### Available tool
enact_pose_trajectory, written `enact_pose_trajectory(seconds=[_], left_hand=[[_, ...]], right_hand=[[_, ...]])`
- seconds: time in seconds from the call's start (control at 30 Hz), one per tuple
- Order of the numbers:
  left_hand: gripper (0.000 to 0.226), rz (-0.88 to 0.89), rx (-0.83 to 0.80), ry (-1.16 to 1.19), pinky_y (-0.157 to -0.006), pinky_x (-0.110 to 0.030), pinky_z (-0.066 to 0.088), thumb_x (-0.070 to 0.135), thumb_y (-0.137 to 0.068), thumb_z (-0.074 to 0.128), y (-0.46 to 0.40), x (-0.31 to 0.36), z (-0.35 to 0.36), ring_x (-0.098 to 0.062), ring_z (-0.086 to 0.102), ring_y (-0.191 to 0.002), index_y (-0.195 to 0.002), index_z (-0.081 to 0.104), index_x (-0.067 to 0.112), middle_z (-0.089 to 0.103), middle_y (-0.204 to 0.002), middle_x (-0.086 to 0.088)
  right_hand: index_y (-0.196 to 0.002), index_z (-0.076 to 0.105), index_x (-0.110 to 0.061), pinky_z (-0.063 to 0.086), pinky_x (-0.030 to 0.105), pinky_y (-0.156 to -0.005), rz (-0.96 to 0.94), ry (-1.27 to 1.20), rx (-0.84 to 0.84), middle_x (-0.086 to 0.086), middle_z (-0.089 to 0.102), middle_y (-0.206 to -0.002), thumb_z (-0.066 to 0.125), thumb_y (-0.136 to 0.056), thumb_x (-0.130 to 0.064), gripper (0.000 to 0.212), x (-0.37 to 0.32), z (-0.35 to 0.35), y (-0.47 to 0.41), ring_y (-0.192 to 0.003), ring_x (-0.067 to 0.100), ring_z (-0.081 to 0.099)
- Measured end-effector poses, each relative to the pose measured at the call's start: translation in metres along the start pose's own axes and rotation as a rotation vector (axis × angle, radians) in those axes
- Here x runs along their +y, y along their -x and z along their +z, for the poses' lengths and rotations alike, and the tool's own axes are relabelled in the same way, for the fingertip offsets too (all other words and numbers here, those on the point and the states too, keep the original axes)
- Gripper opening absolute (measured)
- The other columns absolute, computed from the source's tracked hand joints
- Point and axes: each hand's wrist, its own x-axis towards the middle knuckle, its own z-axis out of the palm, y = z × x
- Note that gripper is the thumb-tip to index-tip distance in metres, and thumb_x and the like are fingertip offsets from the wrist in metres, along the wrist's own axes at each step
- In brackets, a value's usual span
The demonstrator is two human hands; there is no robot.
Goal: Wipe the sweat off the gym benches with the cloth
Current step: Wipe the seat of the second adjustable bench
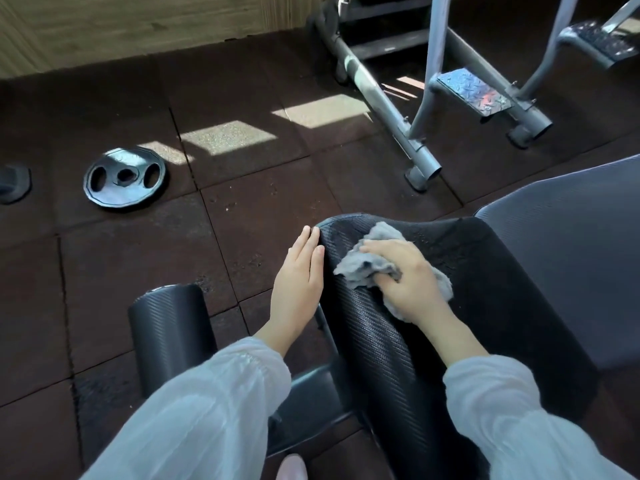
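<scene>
A black textured bench seat pad (467, 306) fills the lower right, with small wet spots near its far edge. My right hand (408, 275) lies on top of a crumpled grey cloth (367, 265) and holds it against the pad, thumb curled into the folds. My left hand (301, 271) rests flat with straight fingers against the pad's left edge. A second, greyer bench pad (571, 254) lies to the right of the black one.
A black foam roller pad (171, 337) stands at lower left on the bench's frame. A weight plate (125, 179) lies on the dark rubber floor tiles, another at the far left edge (14, 185). Grey steel machine legs and tread steps (474, 95) stand ahead.
</scene>
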Motion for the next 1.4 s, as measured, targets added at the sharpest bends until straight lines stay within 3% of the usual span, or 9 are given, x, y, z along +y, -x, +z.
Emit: enact_pose_trajectory(seconds=[0.17, 0.33, 0.5, 0.6, 0.7, 0.9, 1.03, 1.23, 1.4], left_hand=[[0.04, 0.031, 0.029, -0.016, -0.114, -0.026, 0.018, 0.022, -0.101, 0.032, -0.002, 0.0, 0.0, -0.005, 0.027, -0.136, -0.14, 0.04, 0.018, 0.033, -0.149, 0.005], [0.038, -0.095, 0.211, 0.138, -0.093, 0.006, 0.015, 0.014, -0.101, 0.03, 0.002, 0.01, 0.013, -0.002, 0.031, -0.131, -0.135, 0.046, 0.013, 0.036, -0.147, 0.001], [0.04, 0.108, 0.155, -0.032, -0.114, -0.02, 0.005, 0.019, -0.1, 0.034, -0.005, 0.03, 0.026, -0.013, 0.016, -0.142, -0.138, 0.042, 0.012, 0.025, -0.152, -0.001], [0.042, 0.138, 0.102, -0.163, -0.113, -0.027, 0.003, 0.021, -0.099, 0.036, -0.01, 0.037, 0.04, -0.023, 0.014, -0.143, -0.138, 0.042, 0.009, 0.026, -0.152, -0.007], [0.05, 0.151, 0.126, -0.325, -0.112, -0.034, 0.006, 0.028, -0.094, 0.032, -0.011, 0.04, 0.05, -0.032, 0.018, -0.141, -0.136, 0.044, 0.003, 0.032, -0.148, -0.014], [0.055, 0.129, 0.123, -0.387, -0.113, -0.031, 0.002, 0.028, -0.09, 0.031, -0.012, 0.038, 0.051, -0.028, 0.012, -0.143, -0.138, 0.04, 0.004, 0.028, -0.151, -0.01], [0.055, 0.108, 0.145, -0.355, -0.112, -0.027, -0.002, 0.029, -0.09, 0.033, -0.01, 0.04, 0.053, -0.025, 0.011, -0.143, -0.139, 0.039, 0.005, 0.028, -0.151, -0.008], [0.055, 0.114, 0.159, -0.397, -0.112, -0.028, 0.0, 0.03, -0.09, 0.033, -0.009, 0.041, 0.054, -0.026, 0.013, -0.143, -0.138, 0.04, 0.005, 0.03, -0.15, -0.008], [0.055, 0.105, 0.142, -0.429, -0.112, -0.028, 0.0, 0.031, -0.091, 0.033, -0.008, 0.041, 0.053, -0.024, 0.012, -0.143, -0.139, 0.039, 0.006, 0.028, -0.151, -0.007]], right_hand=[[-0.094, 0.069, -0.006, 0.027, 0.019, -0.075, 0.25, 0.098, 0.042, 0.011, 0.067, -0.094, 0.045, -0.068, -0.014, 0.036, 0.004, 0.01, -0.045, -0.094, 0.031, 0.053], [-0.104, 0.068, -0.008, 0.03, 0.018, -0.094, 0.002, 0.034, -0.092, 0.005, 0.067, -0.105, 0.044, -0.07, -0.019, 0.043, -0.016, 0.016, -0.035, -0.104, 0.016, 0.05], [-0.105, 0.068, -0.008, 0.026, 0.004, -0.09, 0.212, 0.014, 0.133, -0.007, 0.06, -0.101, 0.05, -0.071, -0.007, 0.038, 0.015, -0.014, 0.022, -0.101, 0.006, 0.047], [-0.093, 0.067, -0.005, 0.03, 0.019, -0.077, 0.384, 0.073, 0.202, 0.0, 0.059, -0.086, 0.053, -0.074, -0.006, 0.024, 0.029, -0.011, -0.002, -0.09, 0.027, 0.051], [-0.112, 0.061, -0.012, 0.036, 0.03, -0.088, 0.366, 0.084, 0.108, 0.007, 0.061, -0.106, 0.05, -0.075, -0.014, 0.039, 0.031, -0.004, -0.033, -0.104, 0.028, 0.051], [-0.117, 0.058, -0.013, 0.034, 0.026, -0.095, 0.219, 0.001, -0.06, 0.002, 0.057, -0.12, 0.051, -0.076, -0.015, 0.041, 0.035, -0.027, 0.024, -0.115, 0.015, 0.046], [-0.11, 0.062, -0.001, 0.029, 0.014, -0.089, 0.414, 0.015, 0.154, 0.011, 0.061, -0.112, 0.053, -0.08, -0.007, 0.031, 0.065, -0.046, 0.04, -0.109, 0.024, 0.05], [-0.097, 0.063, -0.002, 0.038, 0.033, -0.091, 0.269, 0.009, 0.027, 0.012, 0.064, -0.1, 0.046, -0.078, -0.012, 0.027, 0.057, -0.019, -0.032, -0.1, 0.028, 0.053], [-0.112, 0.063, -0.005, 0.021, 0.008, -0.1, 0.181, -0.068, 0.033, 0.001, 0.057, -0.117, 0.054, -0.077, -0.001, 0.037, 0.055, -0.031, 0.017, -0.114, 0.006, 0.041]])
